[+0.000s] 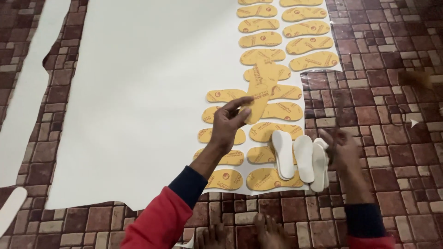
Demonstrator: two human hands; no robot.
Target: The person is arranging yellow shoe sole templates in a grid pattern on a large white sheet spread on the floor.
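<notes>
At the far left a second pale sheet (23,87) lies on the floor (378,60), and a white insole shape (10,211) pokes in at the bottom left corner. Beside them a large white sheet (138,92) is spread flat on the floor, most of its left part bare, which leaves room for more pieces. Along its right side yellow insoles (270,179) lie printed side up in close rows that run away from the person, set nearly edge to edge, probably so that little of the sheet is wasted. The left hand (228,124), coming out of a red sleeve with a dark cuff (187,184), pinches one yellow insole (260,92) between thumb and fingertips at its lower end and holds it raised over the rows, tilted along their run, as if being lined up with its neighbours. To the right, a few white insoles (302,159) lie fanned and overlapping on the lowest yellow ones, near the sheet's right edge. The right hand (341,147) is at the outermost of these; it is blurred, so I cannot tell whether it grips one or only touches it. The person's bare toes (240,235) show at the bottom edge. There is no worktop: everything lies on a floor patterned like reddish-brown brick. A blurred brown object (415,78) sits at the far right.
</notes>
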